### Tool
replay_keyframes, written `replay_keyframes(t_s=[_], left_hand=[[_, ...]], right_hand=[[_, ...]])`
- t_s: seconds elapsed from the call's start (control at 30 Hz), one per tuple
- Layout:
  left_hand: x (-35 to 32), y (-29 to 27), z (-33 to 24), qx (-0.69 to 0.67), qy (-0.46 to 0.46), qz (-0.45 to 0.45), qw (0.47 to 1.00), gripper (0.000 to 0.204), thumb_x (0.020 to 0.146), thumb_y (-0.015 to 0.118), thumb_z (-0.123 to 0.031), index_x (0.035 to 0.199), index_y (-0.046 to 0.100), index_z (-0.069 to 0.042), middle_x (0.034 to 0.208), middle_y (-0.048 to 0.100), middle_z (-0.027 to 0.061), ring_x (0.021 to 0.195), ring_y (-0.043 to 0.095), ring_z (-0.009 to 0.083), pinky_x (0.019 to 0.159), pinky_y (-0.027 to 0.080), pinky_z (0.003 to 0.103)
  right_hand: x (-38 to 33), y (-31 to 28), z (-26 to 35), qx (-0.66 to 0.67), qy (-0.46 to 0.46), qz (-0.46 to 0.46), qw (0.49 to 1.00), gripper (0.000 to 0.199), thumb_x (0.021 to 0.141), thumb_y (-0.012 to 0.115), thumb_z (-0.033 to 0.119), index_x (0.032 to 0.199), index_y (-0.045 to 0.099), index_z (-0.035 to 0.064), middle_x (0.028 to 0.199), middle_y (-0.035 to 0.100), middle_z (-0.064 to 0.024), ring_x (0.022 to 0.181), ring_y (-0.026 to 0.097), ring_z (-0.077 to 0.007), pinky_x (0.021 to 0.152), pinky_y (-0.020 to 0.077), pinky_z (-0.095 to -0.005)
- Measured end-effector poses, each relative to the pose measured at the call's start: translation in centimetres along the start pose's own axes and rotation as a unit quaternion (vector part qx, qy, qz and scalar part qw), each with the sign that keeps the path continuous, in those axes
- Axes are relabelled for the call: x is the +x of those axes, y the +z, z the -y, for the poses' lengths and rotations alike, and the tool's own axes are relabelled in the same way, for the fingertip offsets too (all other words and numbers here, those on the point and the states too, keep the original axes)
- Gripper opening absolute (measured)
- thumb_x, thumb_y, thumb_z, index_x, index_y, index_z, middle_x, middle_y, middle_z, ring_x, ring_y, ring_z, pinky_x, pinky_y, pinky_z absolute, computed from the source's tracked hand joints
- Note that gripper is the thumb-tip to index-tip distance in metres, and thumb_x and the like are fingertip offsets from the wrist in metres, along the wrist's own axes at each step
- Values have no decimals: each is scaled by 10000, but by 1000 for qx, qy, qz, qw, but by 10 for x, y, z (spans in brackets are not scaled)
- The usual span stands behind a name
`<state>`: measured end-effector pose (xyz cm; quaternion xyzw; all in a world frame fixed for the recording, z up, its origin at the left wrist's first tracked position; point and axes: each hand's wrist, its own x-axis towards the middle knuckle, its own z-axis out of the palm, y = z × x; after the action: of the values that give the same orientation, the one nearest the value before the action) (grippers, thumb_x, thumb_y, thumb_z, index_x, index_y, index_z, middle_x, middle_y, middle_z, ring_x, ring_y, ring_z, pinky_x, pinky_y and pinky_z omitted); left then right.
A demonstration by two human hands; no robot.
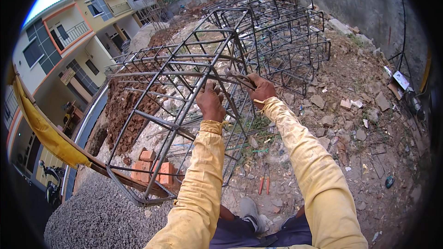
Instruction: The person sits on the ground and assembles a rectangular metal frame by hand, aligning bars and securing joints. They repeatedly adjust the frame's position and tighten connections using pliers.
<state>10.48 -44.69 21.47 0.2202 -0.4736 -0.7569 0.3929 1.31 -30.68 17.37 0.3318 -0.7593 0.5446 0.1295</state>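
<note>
A rebar cage (176, 127) of dark steel bars and bent square ties stands tilted in front of me. At its upper bars my left hand (211, 103) is closed, the fingers curled up against a crossing of bars. What it pinches is too small to make out. My right hand (262, 89), to the right of it, grips what look like grey metal pincers (237, 76). Their head points left toward the same crossing, just above my left fingers. Yellow sleeves cover both forearms.
More rebar cages (286, 32) are stacked beyond, near a grey wall (369, 14). Red-handled pliers (264, 182) lie on rubble ground by my feet. Gravel (106, 219), orange bricks (157, 170) and a soil heap (127, 120) lie left. A yellow tarp (50, 131) hangs near houses.
</note>
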Motion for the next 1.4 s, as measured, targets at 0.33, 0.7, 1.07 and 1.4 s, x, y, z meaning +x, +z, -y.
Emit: replay_keyframes(t_s=[0.33, 0.7, 1.07, 1.4], left_hand=[[7, 10, 3, -96, 175, 53, 978, 84, 871, 559, -22, 947, 585, 0, 879, 620, 71, 811, 636, 184, 710, 537, 292], [21, 1, -5, 39, 164, 88, 982, 100, 868, 583, -108, 916, 568, -22, 807, 600, 47, 689, 552, 133, 572, 432, 278], [40, -15, -13, 364, 375, 108, 846, 175, 812, 618, -124, 820, 637, 50, 662, 591, 95, 602, 515, 180, 556, 394, 374], [8, -12, -12, 283, 280, 193, 897, 352, 871, 464, -71, 1179, 621, -6, 1108, 656, 112, 927, 599, 221, 816, 453, 312]], right_hand=[[-13, 64, 26, 225, 71, -76, 969, 226, 870, 665, 253, 977, 639, 57, 814, 676, -151, 734, 652, -292, 677, 488, -398], [-17, 45, 46, 236, 87, -54, 966, 203, 865, 669, 220, 920, 643, 26, 751, 663, -95, 674, 617, -186, 639, 481, -339], [-13, 28, 46, 205, 90, -6, 975, 216, 844, 674, 223, 889, 663, 12, 792, 676, -146, 730, 648, -237, 695, 498, -350], [-20, 54, 41, 216, 120, -66, 967, 230, 833, 686, 237, 905, 658, 20, 807, 680, -164, 740, 663, -282, 685, 499, -387]])
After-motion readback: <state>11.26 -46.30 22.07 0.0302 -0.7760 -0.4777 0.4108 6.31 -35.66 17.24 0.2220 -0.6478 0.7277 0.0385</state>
